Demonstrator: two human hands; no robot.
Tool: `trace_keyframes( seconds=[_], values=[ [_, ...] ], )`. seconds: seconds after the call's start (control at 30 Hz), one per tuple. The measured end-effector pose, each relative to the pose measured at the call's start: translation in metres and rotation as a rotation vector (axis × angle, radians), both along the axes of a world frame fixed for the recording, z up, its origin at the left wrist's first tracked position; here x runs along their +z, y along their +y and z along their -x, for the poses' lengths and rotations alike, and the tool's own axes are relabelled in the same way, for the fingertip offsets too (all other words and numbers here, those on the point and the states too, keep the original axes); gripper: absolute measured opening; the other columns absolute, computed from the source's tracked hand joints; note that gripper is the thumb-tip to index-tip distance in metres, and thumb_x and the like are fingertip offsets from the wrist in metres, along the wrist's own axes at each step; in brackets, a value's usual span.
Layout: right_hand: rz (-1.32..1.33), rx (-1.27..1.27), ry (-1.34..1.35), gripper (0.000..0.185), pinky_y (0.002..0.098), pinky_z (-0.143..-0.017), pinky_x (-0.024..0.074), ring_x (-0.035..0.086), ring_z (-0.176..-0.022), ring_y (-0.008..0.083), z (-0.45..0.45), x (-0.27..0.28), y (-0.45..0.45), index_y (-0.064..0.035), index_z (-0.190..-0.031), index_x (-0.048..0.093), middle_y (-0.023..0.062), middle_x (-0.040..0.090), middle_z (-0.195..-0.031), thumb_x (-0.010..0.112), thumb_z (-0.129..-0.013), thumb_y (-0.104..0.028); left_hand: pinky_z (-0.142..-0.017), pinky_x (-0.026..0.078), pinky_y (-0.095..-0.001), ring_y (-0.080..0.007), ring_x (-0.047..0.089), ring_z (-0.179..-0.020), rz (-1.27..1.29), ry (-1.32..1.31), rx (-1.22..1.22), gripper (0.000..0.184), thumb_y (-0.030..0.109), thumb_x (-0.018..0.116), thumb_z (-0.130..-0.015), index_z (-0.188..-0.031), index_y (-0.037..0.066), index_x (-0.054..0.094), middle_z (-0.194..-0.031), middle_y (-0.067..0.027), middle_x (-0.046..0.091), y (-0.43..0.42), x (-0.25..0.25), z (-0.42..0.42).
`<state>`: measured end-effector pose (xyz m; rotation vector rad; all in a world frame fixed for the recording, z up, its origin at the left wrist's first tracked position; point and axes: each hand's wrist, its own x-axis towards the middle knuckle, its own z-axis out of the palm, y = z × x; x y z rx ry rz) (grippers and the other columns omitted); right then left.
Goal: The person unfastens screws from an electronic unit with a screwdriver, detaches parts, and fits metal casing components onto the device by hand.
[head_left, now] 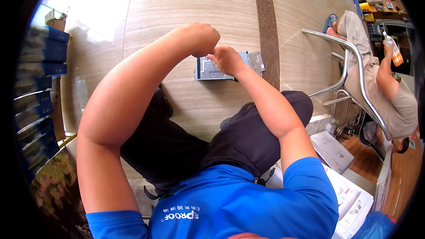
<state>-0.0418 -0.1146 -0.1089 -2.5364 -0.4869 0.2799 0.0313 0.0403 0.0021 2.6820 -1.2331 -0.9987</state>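
On the tiled floor in front of my knees lies a flat grey metal casing (215,74) with rows of small holes. A perforated metal plate (256,62) shows at its right end. My left hand (201,40) is curled closed just above the casing's far edge, its fingers mostly turned from view. Close beside it, my right hand (226,60) hangs over the casing with fingers pressed together, its tips meeting the left hand's. Whatever is between the fingers of either hand is hidden. My right hand covers the casing's middle.
Blue boxes (42,68) are stacked along the left. To the right stands a chair with a shiny metal frame (361,68); behind it a seated person (383,84) holds a bottle (394,53). A white box (332,150) lies at lower right.
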Motion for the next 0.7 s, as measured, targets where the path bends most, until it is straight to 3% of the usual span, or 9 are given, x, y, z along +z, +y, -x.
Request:
trace_keyframes(
  seconds=[0.43, 0.7],
  values=[
    [0.1, -0.024, 0.085, 0.023, 0.0448, -0.077, 0.0504, 0.064, -0.089, 0.0356, 0.003, 0.024, 0.004, -0.0046, -0.094, 0.063, 0.0173, 0.067, -0.088, 0.057, -0.092, -0.026, -0.084, 0.05, -0.0437, -0.0325, 0.062, -0.103, -0.02, -0.002, -0.026, 0.032, 0.029, 0.063, -0.088, -0.107, 0.003, 0.064, -0.106, -0.0159, 0.066, -0.001, 0.004, 0.001],
    [0.129, 0.013, 0.079, 0.024, 0.045, -0.078, 0.0502, 0.064, -0.089, 0.0352, 0.002, 0.017, 0.006, -0.0069, -0.108, 0.06, 0.0166, 0.067, -0.091, 0.056, -0.094, -0.026, -0.084, 0.05, -0.0434, -0.0323, 0.062, -0.102, -0.004, 0.004, -0.008, 0.031, 0.028, 0.063, -0.088, -0.105, 0.002, 0.065, -0.103, -0.0162, 0.067, -0.001, 0.005, 0.004]
  ],
)
